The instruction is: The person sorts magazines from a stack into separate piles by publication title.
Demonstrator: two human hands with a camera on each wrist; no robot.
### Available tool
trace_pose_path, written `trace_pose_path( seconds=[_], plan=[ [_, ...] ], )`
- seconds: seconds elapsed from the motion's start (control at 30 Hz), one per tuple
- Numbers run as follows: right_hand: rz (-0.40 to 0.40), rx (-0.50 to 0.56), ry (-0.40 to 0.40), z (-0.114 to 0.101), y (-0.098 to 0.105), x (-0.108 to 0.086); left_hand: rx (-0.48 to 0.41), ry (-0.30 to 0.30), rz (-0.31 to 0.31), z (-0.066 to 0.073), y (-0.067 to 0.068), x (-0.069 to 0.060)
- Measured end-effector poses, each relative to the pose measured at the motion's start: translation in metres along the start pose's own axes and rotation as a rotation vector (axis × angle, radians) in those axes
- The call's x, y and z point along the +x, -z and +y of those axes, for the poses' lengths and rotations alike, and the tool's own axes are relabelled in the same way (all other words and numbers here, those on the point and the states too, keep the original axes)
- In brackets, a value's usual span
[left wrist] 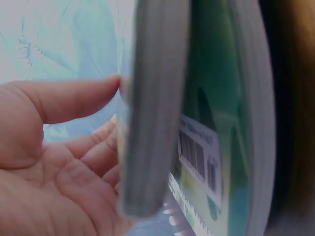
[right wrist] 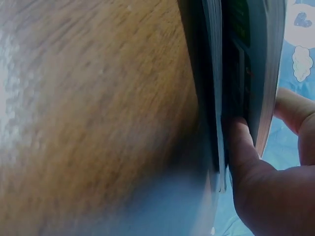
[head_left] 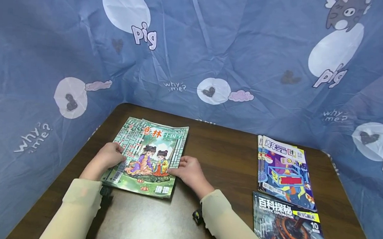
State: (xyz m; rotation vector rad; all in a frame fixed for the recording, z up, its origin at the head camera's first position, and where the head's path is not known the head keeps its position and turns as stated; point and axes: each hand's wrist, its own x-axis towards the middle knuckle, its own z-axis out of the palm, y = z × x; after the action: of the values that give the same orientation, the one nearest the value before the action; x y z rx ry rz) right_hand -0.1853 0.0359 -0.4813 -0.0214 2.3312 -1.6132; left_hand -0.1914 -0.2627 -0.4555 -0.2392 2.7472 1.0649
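Note:
A green magazine (head_left: 155, 157) with two cartoon figures on its cover lies on top of a stack of similar magazines (head_left: 127, 131) on the left of the table. My left hand (head_left: 109, 155) holds its left edge, the thumb touching the cover side; the other fingertips are hidden behind the magazine in the left wrist view. At the opposite edge, my right hand (head_left: 189, 172) pinches the same magazine. Its thumb lies on the cover, and one finger (right wrist: 243, 147) reaches underneath. A gap shows between this magazine and the one below, which bears a barcode (left wrist: 199, 155).
To the right lie a colourful magazine pile (head_left: 284, 172) and, nearer the front, a dark science magazine (head_left: 286, 221). Brown wood shows on the table (head_left: 221, 169) between the piles. Blue printed cloth (head_left: 180, 63) hangs around the back and sides.

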Motion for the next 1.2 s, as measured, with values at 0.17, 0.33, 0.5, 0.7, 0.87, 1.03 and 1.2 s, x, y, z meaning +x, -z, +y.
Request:
trace_pose_path(
  seconds=[0.17, 0.33, 0.5, 0.7, 0.87, 1.03, 1.2],
  plan=[
    [0.001, -0.051, -0.019, 0.004, 0.002, -0.001, 0.055, 0.043, 0.003, -0.002, 0.002, -0.001],
    [-0.021, -0.018, 0.000, 0.007, 0.007, -0.001, 0.101, 0.041, 0.016, -0.002, 0.004, -0.003],
    [-0.024, 0.024, 0.014, 0.008, 0.013, -0.002, 0.110, 0.069, 0.011, -0.001, 0.003, -0.006],
    [0.009, 0.021, 0.030, 0.012, 0.021, -0.005, 0.062, 0.048, 0.069, 0.005, 0.005, -0.012],
    [0.030, 0.043, 0.051, 0.015, 0.031, -0.010, -0.036, -0.013, 0.155, 0.013, -0.004, -0.016],
    [0.042, 0.118, 0.087, 0.015, 0.052, -0.019, -0.129, -0.112, 0.233, 0.038, -0.021, -0.021],
    [0.051, 0.210, 0.118, 0.012, 0.076, -0.031, -0.320, -0.177, 0.195, 0.070, -0.038, -0.031]
  ],
)
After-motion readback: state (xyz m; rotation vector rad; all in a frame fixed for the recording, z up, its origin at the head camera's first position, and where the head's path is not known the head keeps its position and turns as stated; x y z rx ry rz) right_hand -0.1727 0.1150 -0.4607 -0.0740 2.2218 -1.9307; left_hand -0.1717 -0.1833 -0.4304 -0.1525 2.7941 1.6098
